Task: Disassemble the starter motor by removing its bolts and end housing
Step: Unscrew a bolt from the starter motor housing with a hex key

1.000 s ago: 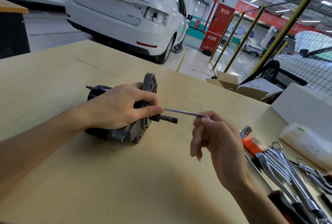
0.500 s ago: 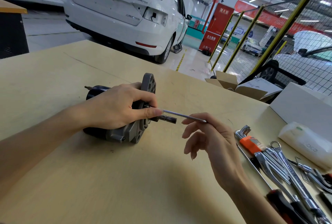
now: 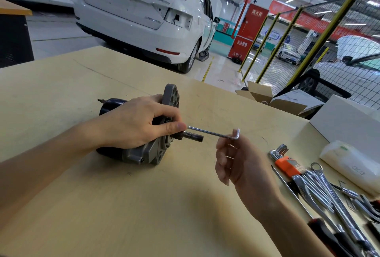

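The starter motor [image 3: 152, 153] lies on its side on the wooden table [image 3: 123, 205], black body to the left, grey end housing and shaft [image 3: 193, 137] to the right. My left hand [image 3: 133, 123] grips the motor body from above, its thumb stretched to the housing face. A silver hex key [image 3: 213, 133] sticks out of the housing to the right, just above the shaft, with its short bent arm pointing up. My right hand [image 3: 238, 164] hangs just below that bend, fingers relaxed and loosely curled; whether a fingertip touches the key is unclear.
Along the table's right side lie a hex key set in an orange holder [image 3: 286, 164], several chrome wrenches [image 3: 329, 195], a red-black handled tool [image 3: 329, 238], a white plastic bag [image 3: 353, 164] and a white box [image 3: 345, 123]. A white car is parked beyond the far edge.
My right hand, which pinched the hex key's end a second ago, has opened its fingers and dropped slightly below it. The key's bent arm now shows, pointing up. My left hand stays put.
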Tool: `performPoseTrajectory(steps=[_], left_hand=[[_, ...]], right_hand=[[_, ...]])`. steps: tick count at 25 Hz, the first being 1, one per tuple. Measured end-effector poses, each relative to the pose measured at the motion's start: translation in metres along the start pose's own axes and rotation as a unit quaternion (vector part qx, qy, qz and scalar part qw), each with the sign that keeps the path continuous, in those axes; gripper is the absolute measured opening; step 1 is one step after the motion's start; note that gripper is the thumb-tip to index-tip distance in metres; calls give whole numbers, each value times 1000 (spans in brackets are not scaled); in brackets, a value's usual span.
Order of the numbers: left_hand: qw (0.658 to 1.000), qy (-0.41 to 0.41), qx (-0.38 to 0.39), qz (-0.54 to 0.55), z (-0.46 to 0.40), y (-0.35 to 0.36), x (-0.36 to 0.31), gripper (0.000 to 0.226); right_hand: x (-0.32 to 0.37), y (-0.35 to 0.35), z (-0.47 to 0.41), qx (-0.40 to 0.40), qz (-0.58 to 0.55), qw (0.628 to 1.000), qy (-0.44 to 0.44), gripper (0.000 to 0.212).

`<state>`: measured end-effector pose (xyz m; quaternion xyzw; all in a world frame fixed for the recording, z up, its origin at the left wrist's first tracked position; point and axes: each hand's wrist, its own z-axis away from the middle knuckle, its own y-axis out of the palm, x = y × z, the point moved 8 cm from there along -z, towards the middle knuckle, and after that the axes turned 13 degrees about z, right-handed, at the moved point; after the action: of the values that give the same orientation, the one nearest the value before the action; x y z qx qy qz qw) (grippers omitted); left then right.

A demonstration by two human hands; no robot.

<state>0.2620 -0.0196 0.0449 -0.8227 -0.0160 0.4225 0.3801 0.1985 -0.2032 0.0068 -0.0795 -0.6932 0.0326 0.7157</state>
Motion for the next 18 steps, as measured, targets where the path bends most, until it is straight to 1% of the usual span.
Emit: performPoseTrajectory(steps=[2, 4, 7, 9, 11, 14, 16, 18], left_hand=[[1000, 0, -3, -4, 0, 0, 0, 33], [1000, 0, -4, -6, 0, 0, 0, 36], [1000, 0, -5, -9, 0, 0, 1, 37], [1000, 0, -5, -7, 0, 0, 1, 36], [1000, 0, -5, -2, -1, 0, 1, 35], [1000, -5, 0, 4, -1, 0, 3, 33], [1000, -8, 4, 7, 0, 0, 4, 32], [1000, -6, 4, 8, 0, 0, 3, 31]], right_hand=[[3, -1, 1, -8, -33, 999, -5, 49], [8, -4, 2, -25, -14, 999, -30, 53], [15, -7, 6, -59, 101, 989, -94, 47], [22, -7, 9, -93, 197, 965, -149, 46], [28, -7, 12, -119, 248, 941, -199, 39], [35, -6, 15, -131, 263, 924, -246, 27], [38, -3, 17, -130, 274, 917, -261, 26], [40, -1, 20, -119, 261, 923, -258, 27]])
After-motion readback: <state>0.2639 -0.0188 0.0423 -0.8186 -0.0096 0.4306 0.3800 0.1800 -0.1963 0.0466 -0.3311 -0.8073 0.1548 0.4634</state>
